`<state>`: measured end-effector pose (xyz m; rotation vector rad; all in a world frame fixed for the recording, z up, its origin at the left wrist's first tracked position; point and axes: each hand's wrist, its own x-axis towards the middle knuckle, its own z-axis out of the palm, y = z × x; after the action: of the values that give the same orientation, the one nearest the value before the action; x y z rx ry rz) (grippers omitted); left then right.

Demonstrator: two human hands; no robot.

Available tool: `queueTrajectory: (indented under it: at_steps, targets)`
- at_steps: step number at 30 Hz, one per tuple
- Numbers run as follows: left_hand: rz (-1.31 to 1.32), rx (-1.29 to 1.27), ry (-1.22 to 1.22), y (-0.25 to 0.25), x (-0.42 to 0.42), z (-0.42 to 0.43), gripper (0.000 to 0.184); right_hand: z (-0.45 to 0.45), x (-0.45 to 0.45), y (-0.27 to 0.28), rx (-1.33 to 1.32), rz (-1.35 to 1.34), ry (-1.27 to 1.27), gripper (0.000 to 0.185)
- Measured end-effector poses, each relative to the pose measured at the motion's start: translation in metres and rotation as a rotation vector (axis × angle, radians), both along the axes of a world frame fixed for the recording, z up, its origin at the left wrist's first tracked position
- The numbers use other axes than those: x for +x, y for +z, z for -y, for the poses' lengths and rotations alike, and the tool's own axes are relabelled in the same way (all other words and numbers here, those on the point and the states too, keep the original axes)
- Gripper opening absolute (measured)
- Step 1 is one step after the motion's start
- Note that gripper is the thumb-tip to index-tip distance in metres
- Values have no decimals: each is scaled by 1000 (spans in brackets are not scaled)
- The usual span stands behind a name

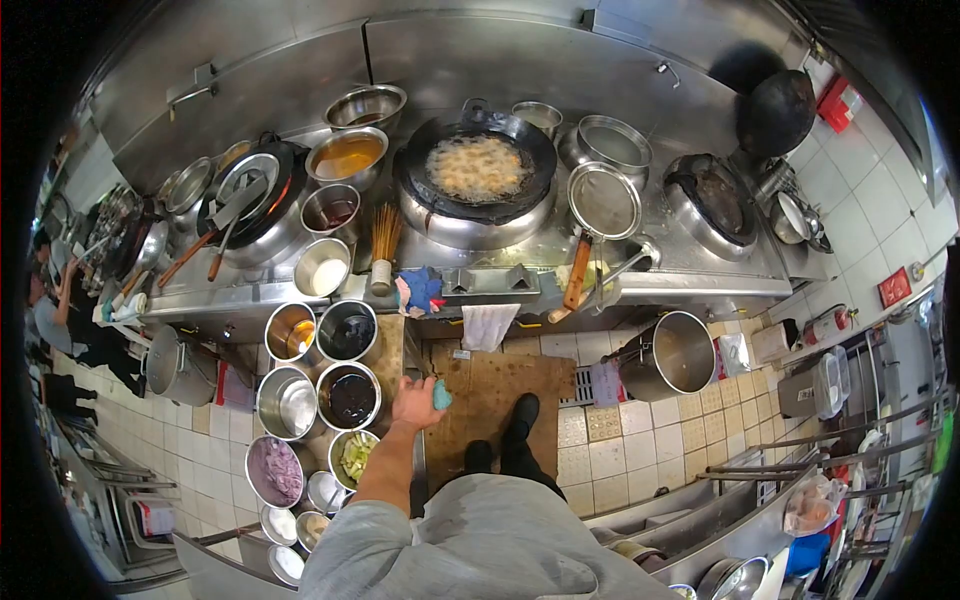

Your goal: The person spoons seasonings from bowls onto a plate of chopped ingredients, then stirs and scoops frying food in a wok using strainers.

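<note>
My left hand (pixel 413 404) is closed, with a small crumpled teal cloth (pixel 441 395) showing at its fingers. It is beside a group of metal pots on my left. The nearest is a pot of dark liquid (pixel 350 397); below it sits a pot of chopped green vegetable (pixel 354 456). Farther left, a pot holds chopped purple onion (pixel 276 472). My right hand is not in view. In front of me a wok (pixel 477 165) holds bubbling oil with pale golden pieces in it.
A strainer with a wooden handle (pixel 604 200) lies right of the wok. A bamboo brush (pixel 383 250) and a blue cloth (pixel 420 290) are at the counter's front. A large stockpot (pixel 683 352) stands to the right. Another person (pixel 58 322) is at far left.
</note>
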<state>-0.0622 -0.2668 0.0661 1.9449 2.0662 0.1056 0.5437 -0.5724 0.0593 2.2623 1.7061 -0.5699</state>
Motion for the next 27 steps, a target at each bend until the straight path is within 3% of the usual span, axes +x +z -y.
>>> queueTrajectory:
  at_steps: [27]
  targets:
    - [-31, -57, -20, 0, 0, -2, 73, -16, -18, 20, -3, 47, -29, 37]
